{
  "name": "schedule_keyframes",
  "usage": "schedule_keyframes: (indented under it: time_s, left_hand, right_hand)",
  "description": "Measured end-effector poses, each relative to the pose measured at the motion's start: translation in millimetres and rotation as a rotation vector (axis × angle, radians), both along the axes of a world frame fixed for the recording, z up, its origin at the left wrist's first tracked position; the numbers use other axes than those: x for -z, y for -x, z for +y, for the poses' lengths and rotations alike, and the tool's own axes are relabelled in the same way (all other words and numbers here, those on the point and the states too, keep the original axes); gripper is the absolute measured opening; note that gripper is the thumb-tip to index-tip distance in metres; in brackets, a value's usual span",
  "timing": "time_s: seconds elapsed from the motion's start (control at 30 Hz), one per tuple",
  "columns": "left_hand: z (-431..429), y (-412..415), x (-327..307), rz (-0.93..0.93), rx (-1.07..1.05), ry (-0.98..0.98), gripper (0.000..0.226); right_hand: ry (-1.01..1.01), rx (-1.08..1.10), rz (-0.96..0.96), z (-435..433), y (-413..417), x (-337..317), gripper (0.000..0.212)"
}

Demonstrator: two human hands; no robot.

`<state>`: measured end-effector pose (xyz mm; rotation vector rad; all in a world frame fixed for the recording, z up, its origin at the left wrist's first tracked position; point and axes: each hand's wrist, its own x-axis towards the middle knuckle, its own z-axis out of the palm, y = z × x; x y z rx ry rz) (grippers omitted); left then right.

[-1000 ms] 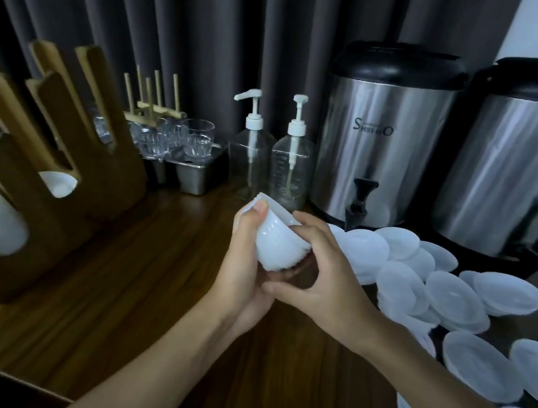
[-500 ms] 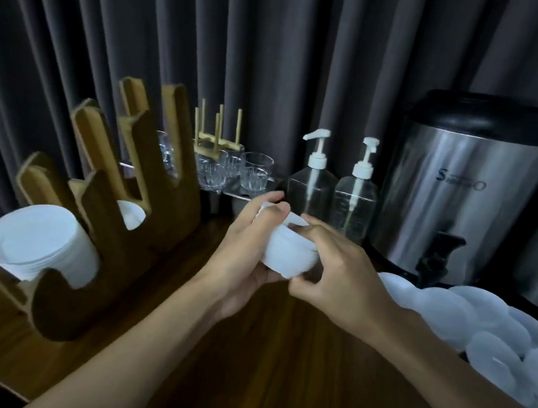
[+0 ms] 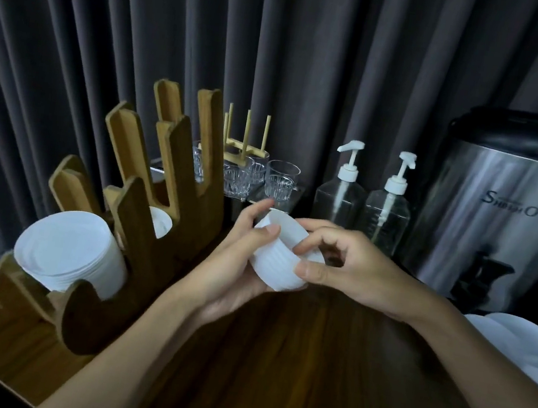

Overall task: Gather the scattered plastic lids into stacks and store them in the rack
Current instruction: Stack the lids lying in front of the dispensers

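Left hand (image 3: pixel 232 267) cups the lid stack (image 3: pixel 277 262) from below and right hand (image 3: pixel 361 270) pinches its rim. It is held above the table (image 3: pixel 305 386), near the rack (image 3: pixel 137 255). Best to square the edges, keep squeezing, then slide it into a free slot. Loose lids (image 3: pixel 522 346) are cut off at the right, count unclear.

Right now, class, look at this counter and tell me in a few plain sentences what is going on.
A person holds a stack of white lids above the wooden counter. The left grip cups it from below and the right grip pinches its side. It is not yet in the wooden rack on the left, whose nearest slot holds a larger stack, with another stack in a slot behind. Loose lids lie at the right edge.
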<state>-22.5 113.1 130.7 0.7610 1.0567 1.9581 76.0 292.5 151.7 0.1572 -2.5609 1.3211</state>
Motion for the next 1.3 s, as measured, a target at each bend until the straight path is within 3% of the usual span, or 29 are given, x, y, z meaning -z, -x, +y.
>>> schedule_keyframes:
  time_s: [0.1,0.23,0.37,0.5,0.73,1.07,1.3]
  left_hand:
    - [-3.8,4.0,3.2,0.109,0.061,0.013,0.065]
    - [2.7,-5.8,5.7,0.198,-0.012,0.017,0.080]
    - [9.1,-20.1,4.5,0.207,-0.088,0.019,0.066]
    - [11.0,-30.9,4.3,0.290,-0.136,0.045,0.064]
    - [11.9,-47.3,3.1,0.641,-0.279,0.021,0.060]
    - [10.8,-59.4,-0.9,0.413,-0.175,0.039,0.057]
    - [10.0,-65.9,-0.2,0.472,-0.211,0.078,0.063]
  right_hand:
    - [-0.013,-0.025,-0.051,2.4,-6.8,-2.1,0.035]
    - [0.049,-0.080,-0.083,2.7,-17.5,-6.4,0.046]
    - [0.105,-0.077,-0.092,2.6,-31.2,-11.4,0.044]
    - [0.078,-0.036,-0.018,1.7,-39.5,-7.8,0.061]
    - [0.113,-0.013,0.008,-0.6,-53.6,7.0,0.082]
    - [0.088,-0.103,-0.033,8.0,-71.4,2.9,0.071]
    - [0.088,-0.014,0.039,2.7,-68.1,8.1,0.085]
